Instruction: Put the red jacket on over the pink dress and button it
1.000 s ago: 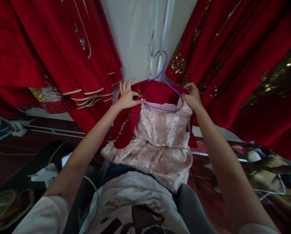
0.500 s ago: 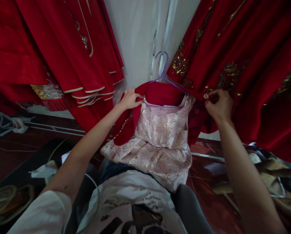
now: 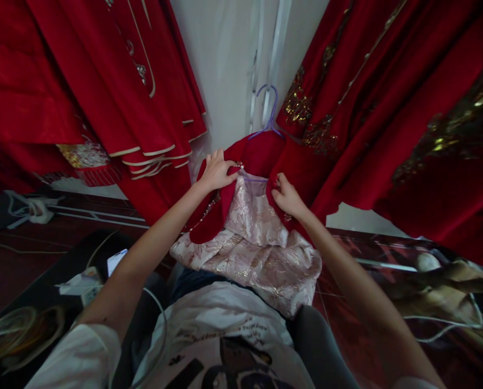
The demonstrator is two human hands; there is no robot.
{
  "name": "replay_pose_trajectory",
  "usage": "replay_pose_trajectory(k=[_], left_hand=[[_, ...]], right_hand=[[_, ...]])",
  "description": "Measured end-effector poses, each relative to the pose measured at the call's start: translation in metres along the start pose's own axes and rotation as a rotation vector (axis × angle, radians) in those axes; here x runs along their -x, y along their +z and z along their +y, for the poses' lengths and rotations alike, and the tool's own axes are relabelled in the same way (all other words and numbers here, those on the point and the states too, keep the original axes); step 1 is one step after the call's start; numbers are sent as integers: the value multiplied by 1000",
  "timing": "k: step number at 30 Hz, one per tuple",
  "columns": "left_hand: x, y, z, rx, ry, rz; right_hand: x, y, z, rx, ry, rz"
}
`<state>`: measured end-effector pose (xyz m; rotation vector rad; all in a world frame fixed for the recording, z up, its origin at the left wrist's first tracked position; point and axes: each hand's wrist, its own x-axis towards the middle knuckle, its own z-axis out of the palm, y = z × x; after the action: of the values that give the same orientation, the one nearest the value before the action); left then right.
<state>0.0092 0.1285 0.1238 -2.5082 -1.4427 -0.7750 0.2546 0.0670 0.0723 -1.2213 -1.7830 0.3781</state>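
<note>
A pale pink brocade dress (image 3: 249, 210) with a gold sheen hangs from a purple hanger (image 3: 272, 108), its skirt spread over my lap. Over its shoulders lies a red beaded garment (image 3: 209, 227), with small beads along its edge. My left hand (image 3: 217, 172) is closed, pinching that garment's beaded edge by the dress's left shoulder. Closed too, my right hand (image 3: 287, 195) grips the garment's right front panel, which lies across the dress's bodice and covers the right strap. The panel's edge is partly hidden by my fingers.
Red garments (image 3: 104, 81) hang at the left, and more red garments (image 3: 387, 108) with gold sequins hang at the right. A power strip (image 3: 91, 286) and cables lie on a dark surface at my left. Bundled items (image 3: 444, 292) lie low at the right.
My right hand has come inward from the right, bringing the red beaded garment's right panel over the dress. The sequined cloth at the right has shifted. My left hand stays nearly in place.
</note>
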Motion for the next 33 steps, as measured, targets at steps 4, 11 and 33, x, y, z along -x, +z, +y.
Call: replay_pose_trajectory(k=[4,11,33], left_hand=[[9,1,3,57,-35,76],[38,42,31,202,-262,368],[52,49,83,556,-135,346]], right_hand=[[5,20,-6,-22,-5,123],[20,1,-1,-120,-121,351],[27,25,-27,-297,-97,223]])
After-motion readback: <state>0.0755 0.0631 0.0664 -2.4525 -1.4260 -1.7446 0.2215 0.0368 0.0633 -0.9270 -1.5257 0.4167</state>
